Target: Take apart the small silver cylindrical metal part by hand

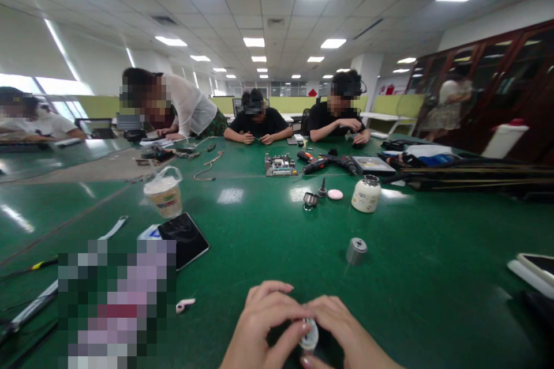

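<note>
At the near edge of the green table, my left hand (269,323) and my right hand (340,326) meet around a small round part (310,335), whitish on its face with a silvery side. The fingers of both hands are closed on it, and they cover much of its rim. Beyond my right hand stands a short metal cylinder (356,252) with a hole in its top. Farther off is a cream-coloured bottle (366,195) with an uncovered metal neck. Beside it lie a pink disc (334,194), a dark pointed piece (322,188) and a metal cap with a ring (310,201).
Left of my hands are an earbud (185,305), a black tablet (187,242) and a lidded plastic cup (164,193). A circuit board (280,165) and power drills (318,164) lie mid-table. Several people sit or lean at the far side. A phone-like device (536,268) lies right.
</note>
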`<state>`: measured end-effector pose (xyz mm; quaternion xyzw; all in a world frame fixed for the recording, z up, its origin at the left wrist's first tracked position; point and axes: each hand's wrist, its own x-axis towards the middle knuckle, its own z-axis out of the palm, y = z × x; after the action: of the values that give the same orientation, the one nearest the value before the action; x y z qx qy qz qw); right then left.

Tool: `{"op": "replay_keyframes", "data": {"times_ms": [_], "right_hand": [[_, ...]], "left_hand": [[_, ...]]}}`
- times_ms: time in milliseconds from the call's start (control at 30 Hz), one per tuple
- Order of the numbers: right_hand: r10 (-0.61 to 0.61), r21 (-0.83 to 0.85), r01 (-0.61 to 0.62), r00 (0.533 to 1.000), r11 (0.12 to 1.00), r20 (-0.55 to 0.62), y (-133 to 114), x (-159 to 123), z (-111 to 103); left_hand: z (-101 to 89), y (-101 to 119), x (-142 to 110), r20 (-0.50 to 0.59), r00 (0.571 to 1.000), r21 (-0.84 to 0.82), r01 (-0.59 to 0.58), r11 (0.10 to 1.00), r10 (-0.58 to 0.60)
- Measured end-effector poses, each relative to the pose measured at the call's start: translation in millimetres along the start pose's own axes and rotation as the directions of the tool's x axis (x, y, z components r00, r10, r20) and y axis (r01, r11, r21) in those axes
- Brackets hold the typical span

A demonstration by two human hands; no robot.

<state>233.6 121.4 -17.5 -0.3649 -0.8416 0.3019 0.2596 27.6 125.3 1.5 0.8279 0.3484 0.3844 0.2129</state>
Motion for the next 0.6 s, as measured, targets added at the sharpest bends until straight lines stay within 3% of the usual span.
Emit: {"op": "replay_keyframes", "data": {"times_ms": [167,400,600], "right_hand": [[0.015,0.012,-0.015,1.000,1.000,0.017,0.4,-0.2,-1.2],[0.040,0.042,-0.041,0.999,0.998,0.027,-2.6,-1.6,-1.3],[0.004,0.248,0.052,0.975,0.967,-0.222,3.0,-12.1,-3.7]], "left_hand": [[2.2,-1.1,-5.0,-0.003,0.999,0.013,0.036,0.999,-0.036],[3.6,-2.6,-3.0,0.053,0.998,0.015,-0.024,1.000,0.023],[15.5,-18.2,-21.5,-0.004,0.998,0.052,0.057,0.997,-0.057]]}}
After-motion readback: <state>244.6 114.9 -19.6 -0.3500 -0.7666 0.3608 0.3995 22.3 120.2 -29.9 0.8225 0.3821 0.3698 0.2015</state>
